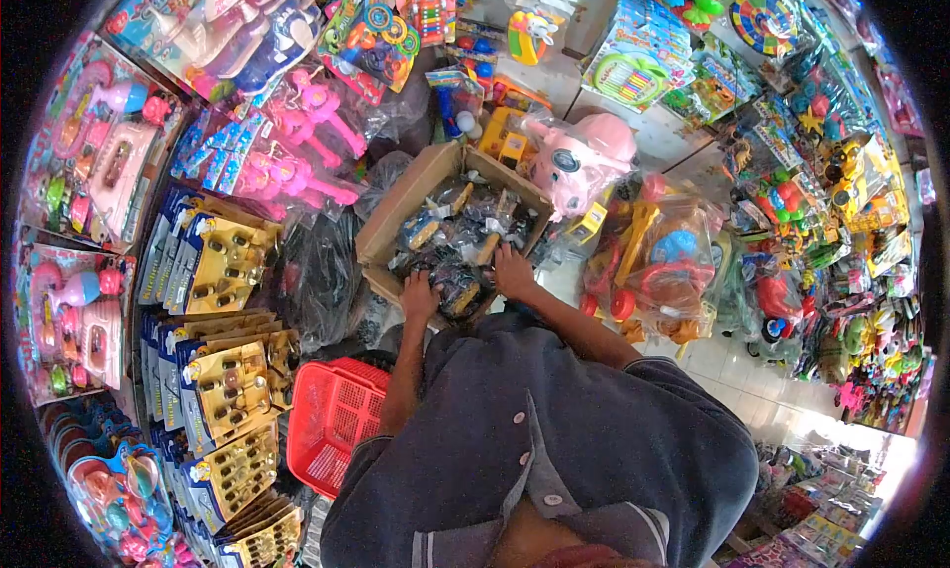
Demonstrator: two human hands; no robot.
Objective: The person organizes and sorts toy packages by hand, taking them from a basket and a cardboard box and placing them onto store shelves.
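Amid toy-crammed shop floor: left hand (419, 296), right hand (514, 271) flat, loosely open, atop bagged toys (457, 234), cardboard box (396, 212).

No word, brand or number can be read with certainty. The pink and blue toy box (213, 19) at the upper left carries large lettering along its top edge, too blurred to make out. The blue and yellow blister cards (223, 261) on the left rack and the green boxed toy (633, 68) on the white shelf bear print that stays illegible.
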